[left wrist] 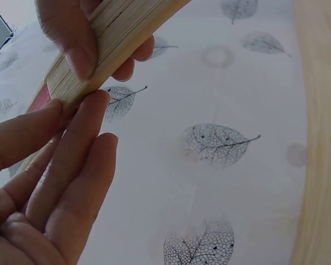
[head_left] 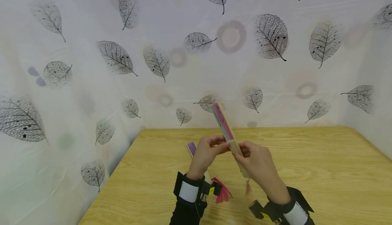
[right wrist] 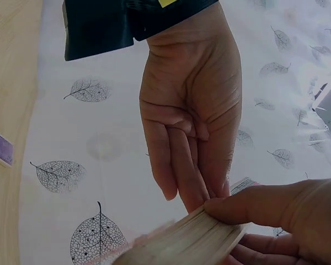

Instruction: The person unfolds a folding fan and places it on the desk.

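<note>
A folded folding fan (head_left: pixel 226 124), with pinkish-red and grey edges and pale wooden ribs, slants above the table. My left hand (head_left: pixel 206 153) pinches it near the middle between thumb and fingers. Lower down, my right hand (head_left: pixel 257 160) grips the wooden ribs (right wrist: pixel 193 237), thumb on one face and fingers behind. A faint pink tassel (head_left: pixel 248 187) hangs from the fan's lower end. On the table under my left wrist lies a second folded fan (head_left: pixel 192 148) with a purple end and a red tassel (head_left: pixel 225 194); my left hand and wrist partly hide it.
The wooden table (head_left: pixel 321 170) stretches out on both sides of my hands. Behind it and at the left hangs a pale curtain (head_left: pixel 196 72) printed with leaves. Both wrists carry black bands with small camera mounts (head_left: pixel 263 209).
</note>
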Demonstrator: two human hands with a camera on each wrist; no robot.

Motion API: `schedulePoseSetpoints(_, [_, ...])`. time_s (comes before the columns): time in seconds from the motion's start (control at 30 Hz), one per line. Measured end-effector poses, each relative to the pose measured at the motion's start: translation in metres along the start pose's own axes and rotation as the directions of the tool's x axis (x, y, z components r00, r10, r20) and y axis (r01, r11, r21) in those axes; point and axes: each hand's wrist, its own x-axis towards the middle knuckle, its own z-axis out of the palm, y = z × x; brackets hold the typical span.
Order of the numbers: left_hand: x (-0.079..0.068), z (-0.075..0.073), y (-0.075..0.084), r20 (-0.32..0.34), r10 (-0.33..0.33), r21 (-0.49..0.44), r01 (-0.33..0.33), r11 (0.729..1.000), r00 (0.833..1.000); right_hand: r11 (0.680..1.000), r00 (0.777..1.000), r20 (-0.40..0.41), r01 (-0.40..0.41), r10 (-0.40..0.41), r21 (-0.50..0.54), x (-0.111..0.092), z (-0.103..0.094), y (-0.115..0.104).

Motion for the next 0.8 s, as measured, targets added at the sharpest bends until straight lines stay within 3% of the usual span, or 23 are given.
schedulePoseSetpoints(0.8, [-0.0002, -0.0008, 0.0023, -0.036, 0.034, -0.031, -0.036, 0.999, 0.999, 0.998, 0.997, -0.074, 0.024, -0.028, -0.056, -0.0021, 0.0012, -0.0022])
